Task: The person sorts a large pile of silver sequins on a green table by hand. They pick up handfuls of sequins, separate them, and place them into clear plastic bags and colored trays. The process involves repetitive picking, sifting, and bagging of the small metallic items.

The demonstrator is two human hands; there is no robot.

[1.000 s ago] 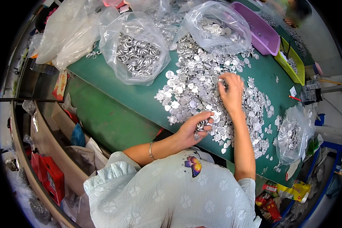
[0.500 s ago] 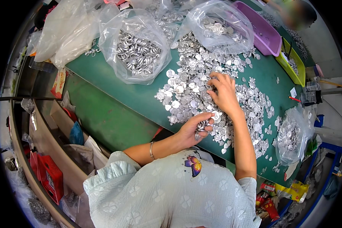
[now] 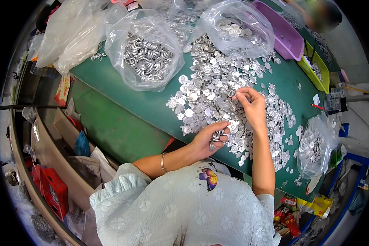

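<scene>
A heap of small silver metal pieces (image 3: 207, 78), many round and flat like medallions, spreads over the green table (image 3: 123, 96). My left hand (image 3: 201, 142) curls at the heap's near edge, its fingers closed around several silver rings (image 3: 216, 136). Above the middle of the heap, my right hand (image 3: 255, 108) pinches one silver ring (image 3: 232, 92) between thumb and fingertips. Farther left stands an open clear plastic bag (image 3: 171, 76) full of similar rings (image 3: 147, 57).
Another clear bag (image 3: 209, 24) of silver pieces lies at the heap's far end, beside a purple bin (image 3: 291, 45) and a lime-green basket (image 3: 322, 80). A smaller filled bag (image 3: 313, 147) sits at the right edge. At far right, another person (image 3: 322, 16) is partly visible.
My right hand has lifted off the heap and drawn slightly right and nearer, now with a ring in its fingertips. My left hand has stayed nearly still around its rings.
</scene>
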